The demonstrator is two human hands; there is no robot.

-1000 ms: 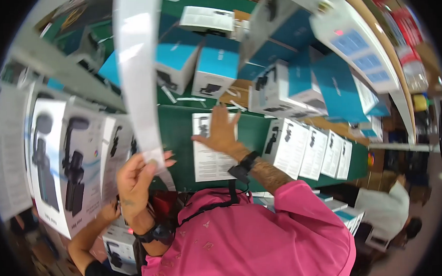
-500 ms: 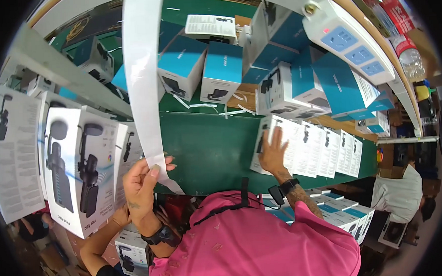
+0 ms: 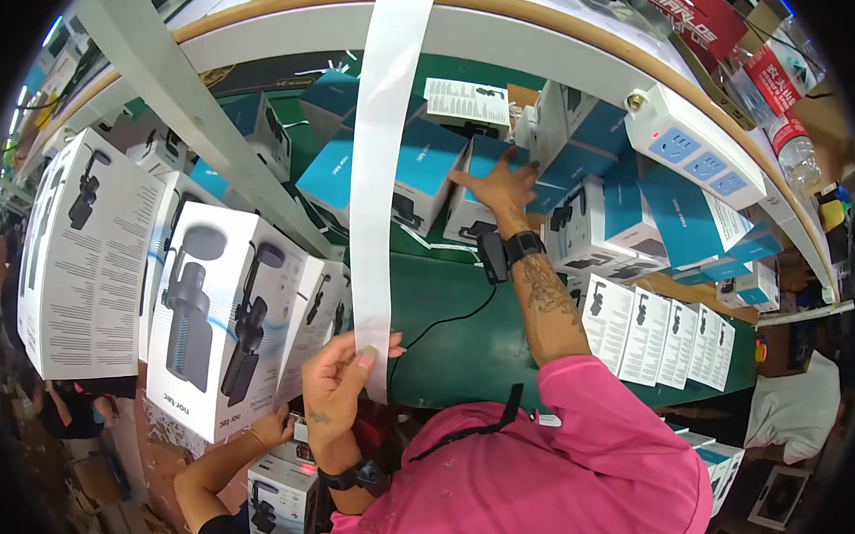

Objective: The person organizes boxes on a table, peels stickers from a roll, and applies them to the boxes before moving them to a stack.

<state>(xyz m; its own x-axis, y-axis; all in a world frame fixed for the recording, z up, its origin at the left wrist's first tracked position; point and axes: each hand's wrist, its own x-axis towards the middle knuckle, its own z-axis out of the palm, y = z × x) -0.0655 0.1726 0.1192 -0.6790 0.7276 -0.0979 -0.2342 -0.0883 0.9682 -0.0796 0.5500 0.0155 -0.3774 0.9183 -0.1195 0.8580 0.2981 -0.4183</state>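
My left hand (image 3: 341, 378) pinches the lower part of a long white strip (image 3: 378, 174) between thumb and fingers. The strip runs up past the shelf edge and out of the top of the view. My right hand (image 3: 500, 183) is stretched out over a teal-topped white box (image 3: 470, 208) at the back of the green table. Its fingers are spread and overlap the box top; whether they press on it I cannot tell. Left of that stands a similar teal-topped box (image 3: 432, 162), partly behind the strip.
Large printed white boxes (image 3: 205, 315) stand at the left. A row of white boxes (image 3: 645, 339) leans at the right of the green table (image 3: 449, 314). Teal boxes (image 3: 683, 218) are stacked behind, under a power strip (image 3: 697, 150). Another person's arm (image 3: 222, 476) is at lower left.
My right hand has left the row of white boxes and reached to the teal-topped boxes at the back. My left hand still pinches the strip. The view has shifted.
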